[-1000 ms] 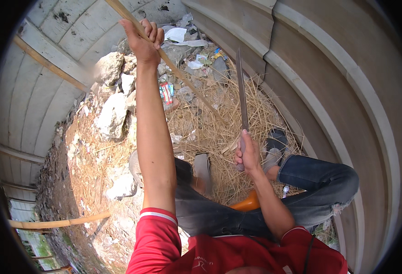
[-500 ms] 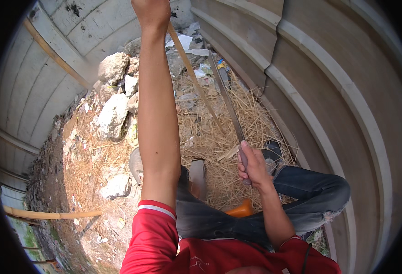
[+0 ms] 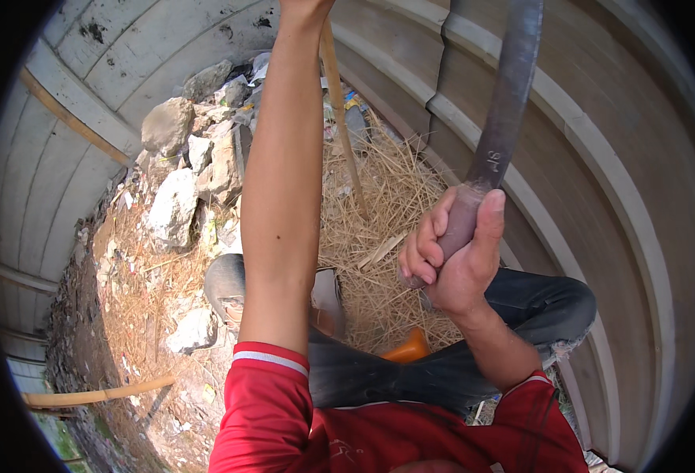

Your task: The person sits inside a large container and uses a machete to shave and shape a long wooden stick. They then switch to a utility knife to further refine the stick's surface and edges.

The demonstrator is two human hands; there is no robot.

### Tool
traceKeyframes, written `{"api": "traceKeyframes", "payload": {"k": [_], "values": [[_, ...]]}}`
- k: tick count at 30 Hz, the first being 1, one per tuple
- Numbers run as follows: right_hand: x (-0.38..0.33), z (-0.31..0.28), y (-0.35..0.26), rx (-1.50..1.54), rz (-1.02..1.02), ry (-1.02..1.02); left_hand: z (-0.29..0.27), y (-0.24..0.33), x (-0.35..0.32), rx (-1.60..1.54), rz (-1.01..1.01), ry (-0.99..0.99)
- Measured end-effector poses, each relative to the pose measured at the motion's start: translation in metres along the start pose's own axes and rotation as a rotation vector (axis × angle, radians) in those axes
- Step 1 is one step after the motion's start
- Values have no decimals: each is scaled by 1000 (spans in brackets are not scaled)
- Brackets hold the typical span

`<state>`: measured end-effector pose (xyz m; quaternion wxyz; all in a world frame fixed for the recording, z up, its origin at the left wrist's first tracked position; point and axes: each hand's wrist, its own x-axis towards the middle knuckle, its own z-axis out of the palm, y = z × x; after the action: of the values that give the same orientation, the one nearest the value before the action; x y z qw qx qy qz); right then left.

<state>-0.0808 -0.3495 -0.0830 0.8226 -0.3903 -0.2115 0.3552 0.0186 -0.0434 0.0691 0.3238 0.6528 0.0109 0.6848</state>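
My left arm stretches up to the top edge, where my left hand (image 3: 306,8) is partly cut off by the frame. It is closed around the upper end of a thin bamboo stick (image 3: 340,110), whose lower end points down into the straw. My right hand (image 3: 459,256) grips the thick brown handle of a machete (image 3: 513,94). Its long dark blade is raised, leaning slightly right, and its tip runs out of view. Blade and stick are apart.
Straw and shavings (image 3: 379,236) cover the ground between my legs, with a grey block (image 3: 326,296) and an orange plastic object (image 3: 408,347). Pale rocks (image 3: 172,206) lie left. A corrugated metal wall (image 3: 584,181) curves close on the right. A bamboo pole (image 3: 99,394) juts in at lower left.
My right hand has lifted the machete up and toward me, so its blade swings away from beside the stick. My left hand and the stick's upper part have shifted a little right.
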Motion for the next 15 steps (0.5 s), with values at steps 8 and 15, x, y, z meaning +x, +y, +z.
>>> {"api": "traceKeyframes", "payload": {"k": [8,15], "values": [[5,5,-90,80,-263,-173,-14,3,-5,19,-59,23],[-22,-14,31,-213,497,-81,-11,14,1,38,-29,3]]}}
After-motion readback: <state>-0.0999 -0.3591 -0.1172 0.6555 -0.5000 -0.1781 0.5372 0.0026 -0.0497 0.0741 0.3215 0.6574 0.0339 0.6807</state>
